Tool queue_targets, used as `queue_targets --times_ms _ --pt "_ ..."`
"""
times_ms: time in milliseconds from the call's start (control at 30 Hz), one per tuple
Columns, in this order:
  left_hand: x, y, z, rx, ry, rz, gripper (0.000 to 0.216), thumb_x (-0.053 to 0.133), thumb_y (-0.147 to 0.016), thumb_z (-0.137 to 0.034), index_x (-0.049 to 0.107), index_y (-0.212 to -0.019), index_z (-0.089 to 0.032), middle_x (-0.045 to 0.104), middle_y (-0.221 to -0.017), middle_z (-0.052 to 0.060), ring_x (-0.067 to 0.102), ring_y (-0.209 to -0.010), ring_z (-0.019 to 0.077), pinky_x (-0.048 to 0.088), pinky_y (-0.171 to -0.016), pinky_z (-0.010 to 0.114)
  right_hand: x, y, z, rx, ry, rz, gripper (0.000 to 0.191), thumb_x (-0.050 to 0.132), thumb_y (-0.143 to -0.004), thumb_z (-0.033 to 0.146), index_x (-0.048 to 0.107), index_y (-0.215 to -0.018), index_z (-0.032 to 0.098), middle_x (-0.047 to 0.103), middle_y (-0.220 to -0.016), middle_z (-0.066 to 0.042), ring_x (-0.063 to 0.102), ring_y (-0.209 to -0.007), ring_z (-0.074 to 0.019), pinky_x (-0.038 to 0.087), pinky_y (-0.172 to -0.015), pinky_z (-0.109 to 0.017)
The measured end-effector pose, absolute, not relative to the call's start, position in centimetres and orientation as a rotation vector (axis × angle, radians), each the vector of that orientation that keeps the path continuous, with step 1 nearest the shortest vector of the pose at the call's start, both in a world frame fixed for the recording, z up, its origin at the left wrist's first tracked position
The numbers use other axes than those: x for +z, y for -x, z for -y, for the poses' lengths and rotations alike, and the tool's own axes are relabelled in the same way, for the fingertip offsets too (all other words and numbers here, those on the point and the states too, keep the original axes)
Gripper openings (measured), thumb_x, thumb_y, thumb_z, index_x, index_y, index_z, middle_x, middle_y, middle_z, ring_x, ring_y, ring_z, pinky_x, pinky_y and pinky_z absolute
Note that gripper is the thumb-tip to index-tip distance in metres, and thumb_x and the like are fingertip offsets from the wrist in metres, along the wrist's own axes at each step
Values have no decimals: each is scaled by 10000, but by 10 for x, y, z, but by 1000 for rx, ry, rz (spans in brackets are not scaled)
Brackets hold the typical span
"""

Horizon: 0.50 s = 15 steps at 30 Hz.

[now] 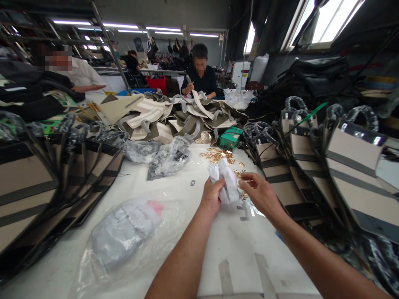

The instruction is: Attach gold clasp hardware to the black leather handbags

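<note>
My left hand [213, 194] is closed around a white crumpled paper wrap [229, 185], held upright over the white table. Just right of the wrap is my right hand [257, 189], its fingers bent and slightly apart. Nothing shows in it, and I cannot tell whether its fingertips touch the wrap. Behind and beneath the wrap lies a scatter of small gold metal pieces [218, 155]. Flat silver metal plates [243, 214] rest below the hands, and another small plate [193, 182] lies to the left.
Stacked beige and dark bags [352, 153] line the right side, with more bag pieces [25, 182] at left. A clear plastic bag [124, 232] holds a white bundle at front left. A green box [230, 138] stands behind the gold pieces. Across the heaped panels sits a co-worker [202, 77].
</note>
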<state>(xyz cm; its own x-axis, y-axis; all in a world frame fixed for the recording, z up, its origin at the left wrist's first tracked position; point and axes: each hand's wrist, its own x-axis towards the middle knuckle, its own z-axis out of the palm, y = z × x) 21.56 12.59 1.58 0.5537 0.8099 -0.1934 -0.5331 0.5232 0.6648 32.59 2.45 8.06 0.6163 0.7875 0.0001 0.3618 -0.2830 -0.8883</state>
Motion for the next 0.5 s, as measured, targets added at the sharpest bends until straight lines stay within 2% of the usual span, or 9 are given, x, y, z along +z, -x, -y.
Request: queue_targets --times_ms 100,233,333,400,500 --pt "17 -217 -125 931 -734 -623 544 891 -567 -322 668 -1036 -161 745 -939 63 688 -810 216 524 -780 328 83 -322 -27 344 1827 1090 392 683 -786 493 682 -1058 211 706 -1035 -86 651 -859 -221 525 -768 -351" --pt "19 -216 -123 971 -898 -708 539 895 -566 -320 664 -1031 -174 741 -928 43 680 -819 204 522 -761 302 73 -329 -38 468 1784 1062 332 703 -770 475 704 -961 203 713 -905 -61 640 -760 -200 517 -726 -337" --pt "19 -217 -121 948 -901 -668 538 893 -572 -319 657 -1030 -167 737 -936 45 676 -820 203 527 -759 302 63 -338 -41 621 1751 965 348 679 -784 459 691 -1017 201 709 -848 -42 632 -714 -190 506 -668 -314" --pt "20 -218 -120 946 -905 -670 529 889 -576 -313 651 -1026 -167 735 -932 40 672 -815 196 526 -754 295 62 -341 -40 586 1793 1008 334 659 -798 457 697 -1022 212 706 -839 -36 626 -714 -189 495 -666 -310" --pt "21 -220 -119 976 -956 -717 514 890 -570 -311 651 -1005 -177 730 -902 25 663 -799 185 517 -730 275 65 -339 -35 455 1869 1086 249 643 -806 437 714 -921 228 695 -818 -29 612 -730 -190 478 -687 -306"
